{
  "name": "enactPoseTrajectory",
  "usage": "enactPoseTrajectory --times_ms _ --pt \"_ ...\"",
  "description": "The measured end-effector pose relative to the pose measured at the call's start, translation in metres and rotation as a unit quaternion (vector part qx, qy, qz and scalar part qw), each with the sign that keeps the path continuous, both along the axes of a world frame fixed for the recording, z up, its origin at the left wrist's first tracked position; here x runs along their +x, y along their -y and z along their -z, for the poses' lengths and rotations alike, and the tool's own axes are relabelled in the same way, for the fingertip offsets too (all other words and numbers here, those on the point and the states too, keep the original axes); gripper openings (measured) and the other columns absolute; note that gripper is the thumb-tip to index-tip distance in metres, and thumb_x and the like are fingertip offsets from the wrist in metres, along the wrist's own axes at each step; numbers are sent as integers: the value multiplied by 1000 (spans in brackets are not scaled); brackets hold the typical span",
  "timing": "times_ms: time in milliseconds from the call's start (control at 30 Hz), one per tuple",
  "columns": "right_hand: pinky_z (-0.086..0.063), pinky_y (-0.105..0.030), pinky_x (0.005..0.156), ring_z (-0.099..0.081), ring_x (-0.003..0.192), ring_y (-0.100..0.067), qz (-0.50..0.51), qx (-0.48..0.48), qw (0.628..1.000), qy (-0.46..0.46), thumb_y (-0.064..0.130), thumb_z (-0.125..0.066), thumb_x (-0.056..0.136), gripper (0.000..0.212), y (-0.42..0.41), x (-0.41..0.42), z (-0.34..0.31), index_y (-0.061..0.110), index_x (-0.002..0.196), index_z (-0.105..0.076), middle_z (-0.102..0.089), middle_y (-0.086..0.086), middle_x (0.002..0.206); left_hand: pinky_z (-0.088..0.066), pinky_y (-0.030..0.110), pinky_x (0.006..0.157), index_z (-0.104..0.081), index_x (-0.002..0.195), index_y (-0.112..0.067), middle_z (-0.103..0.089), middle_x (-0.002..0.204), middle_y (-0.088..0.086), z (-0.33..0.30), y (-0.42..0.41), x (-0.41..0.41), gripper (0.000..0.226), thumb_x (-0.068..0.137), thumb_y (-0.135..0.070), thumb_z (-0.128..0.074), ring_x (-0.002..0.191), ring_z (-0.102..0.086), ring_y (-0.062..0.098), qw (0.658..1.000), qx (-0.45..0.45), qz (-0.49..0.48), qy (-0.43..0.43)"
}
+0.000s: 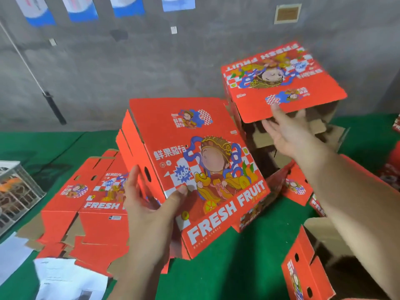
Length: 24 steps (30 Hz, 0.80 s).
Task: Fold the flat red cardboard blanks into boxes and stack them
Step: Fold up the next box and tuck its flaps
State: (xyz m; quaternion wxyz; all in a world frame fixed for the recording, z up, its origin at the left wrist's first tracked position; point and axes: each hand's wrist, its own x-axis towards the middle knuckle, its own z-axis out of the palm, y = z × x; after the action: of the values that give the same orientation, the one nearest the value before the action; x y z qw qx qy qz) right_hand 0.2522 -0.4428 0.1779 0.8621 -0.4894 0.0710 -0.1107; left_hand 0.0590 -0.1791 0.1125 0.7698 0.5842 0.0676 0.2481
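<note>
A folded red box [194, 169] sits tilted in the middle of the view, its printed top face with the words FRESH FRUIT turned toward the camera. The left hand [149, 204] grips it at its near left corner: the thumb lies on the printed face and the fingers run up the side panel beside an oval hole. The box is lifted above a spread pile of flat red blanks [91, 204] lying on the green tabletop [238, 267].

The right hand [283, 133] is spread apart, fingers straight and palm showing, holding nothing. Its fingertips reach the front edge of the lid of an upper box [279, 79], which is blurred and sits to the right, behind the held box. That box's print reads upside down from here, and brown cardboard shows under its raised front flap. It appears to rest on other red boxes [298, 185] below it, though the right forearm hides part of that stack.

At the lower right stands an open box [307, 271] with its brown inside showing and 2 oval holes in its red side. White papers [65, 278] lie at the lower left beside the blanks. A wire crate [17, 191] stands at the left edge. Behind the tabletop is a grey wall [129, 61] with blue-and-white sheets hung along the top.
</note>
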Motion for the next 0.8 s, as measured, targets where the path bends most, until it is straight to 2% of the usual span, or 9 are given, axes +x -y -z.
enactPoseTrajectory --times_ms 100,200,300,467,533,600,700,767,800 --pt "-55 -40 98 -60 128 -30 -8 -104 982 -156 36 -75 94 87 -9 1 45 34 160 -18 -48 -15 153 -52 54 106 -38 152 -47 -52 152 -1 0 8 10 114 54 -36 -95 130 -63 18 1000 10 4 -8" --pt "-61 -48 82 -77 95 -27 -95 -210 948 -219 56 -63 96 52 -12 -10 81 29 140 -55 -75 -8 118 -54 51 104 -40 152 -44 -53 151 1 -1 13 16 114 52 -36 -95 128 -64 17 1000 2 3 -16" --pt "-60 -54 88 -79 88 -26 -171 -279 921 -210 77 -59 86 53 -1 -25 85 35 116 -69 -80 0 100 -61 44 93 -43 148 -39 -68 136 -3 -4 17 19 106 59 -21 -96 121 -69 17 999 -7 22 -23" --pt "-59 -45 87 -75 101 -14 -278 -386 861 -181 93 -72 51 83 43 -58 66 51 121 -61 -77 14 110 -63 51 80 -50 130 -33 -74 124 6 -14 16 26 71 74 -7 -84 100 -76 27 989 -139 22 -46" --pt "-61 -51 84 -74 106 -22 -309 -346 872 -160 80 -86 47 88 64 -69 66 49 125 -61 -75 12 118 -61 58 84 -50 120 -25 -72 126 14 -13 17 33 51 84 -9 -82 93 -74 29 979 -190 8 -72" --pt "-62 -46 82 -72 109 -30 -264 -314 904 -120 70 -91 51 89 76 -76 62 44 130 -59 -72 5 126 -58 50 86 -55 123 -20 -71 125 13 -15 19 42 39 90 -21 -76 95 -70 24 980 -186 40 -65" --pt "-61 -33 78 -68 111 -33 -89 -264 958 -73 63 -75 72 70 92 -77 50 34 132 -54 -63 -7 137 -45 48 100 -60 141 -23 -62 138 1 -27 29 61 44 99 -35 -56 122 -57 19 976 -48 209 45" --pt "-62 -31 74 -66 114 -30 -14 -224 974 -41 66 -69 79 62 103 -76 42 31 129 -57 -60 -5 138 -36 51 118 -46 155 -26 -52 155 -1 -31 46 74 56 101 -31 -59 145 -46 23 955 -11 283 84" --pt "-62 -30 71 -68 112 -30 22 -211 977 -32 66 -68 83 55 106 -75 39 30 124 -59 -60 -5 136 -39 46 119 -48 153 -36 -56 153 -5 -31 58 81 55 100 -31 -64 145 -48 19 956 38 282 71"
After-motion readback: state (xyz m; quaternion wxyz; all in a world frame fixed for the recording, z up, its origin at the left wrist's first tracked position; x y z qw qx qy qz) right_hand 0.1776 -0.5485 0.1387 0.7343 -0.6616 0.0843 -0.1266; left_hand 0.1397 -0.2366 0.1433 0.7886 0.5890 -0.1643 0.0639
